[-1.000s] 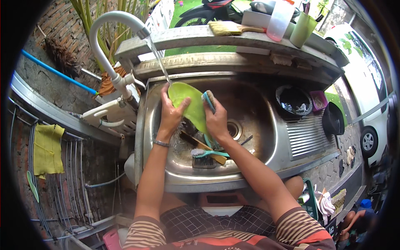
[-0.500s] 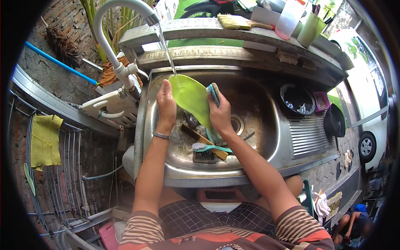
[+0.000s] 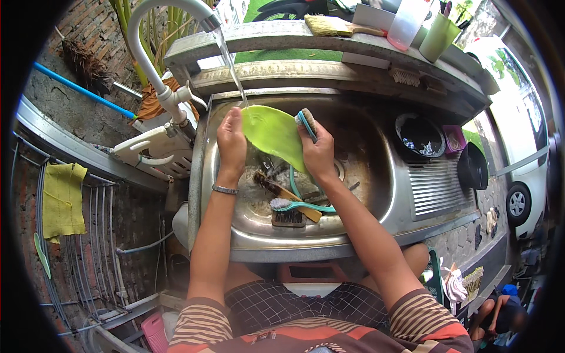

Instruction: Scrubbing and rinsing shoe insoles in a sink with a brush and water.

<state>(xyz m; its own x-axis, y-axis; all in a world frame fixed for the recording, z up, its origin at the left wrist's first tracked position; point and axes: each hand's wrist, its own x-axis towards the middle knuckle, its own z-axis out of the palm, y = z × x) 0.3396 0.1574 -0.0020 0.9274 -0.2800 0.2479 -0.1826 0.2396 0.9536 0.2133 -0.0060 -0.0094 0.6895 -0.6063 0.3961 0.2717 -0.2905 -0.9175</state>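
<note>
Under the running tap, a thin, bright green bendable sheet (image 3: pixel 273 130) is stretched between my hands above the sink; its exact kind is unclear. My left hand (image 3: pixel 232 141) grips its left edge, beside the falling water. My right hand (image 3: pixel 318 152) is closed round a small scrubbing brush (image 3: pixel 307 125) with a teal back and pale bristles, and pinches the sheet's right edge too. Below, in the sink (image 3: pixel 371 206), lie a teal-handled brush (image 3: pixel 300 206), a wooden-handled brush (image 3: pixel 309 213) and a dark block-shaped brush (image 3: pixel 288 219).
A white curved tap (image 3: pixel 141 53) pours water from the upper left. Along the back ledge are a wide paintbrush (image 3: pixel 329 26) and a green cup (image 3: pixel 439 39). Right of the basin, a black bowl (image 3: pixel 419 138) stands near the ribbed drainboard (image 3: pixel 435 191). Another person (image 3: pixel 500 315) is at lower right.
Both hands have lifted and spread slightly, bringing the green sheet to a flatter angle. My right hand has shifted right with the small brush. More of the sink's brushes now show beneath.
</note>
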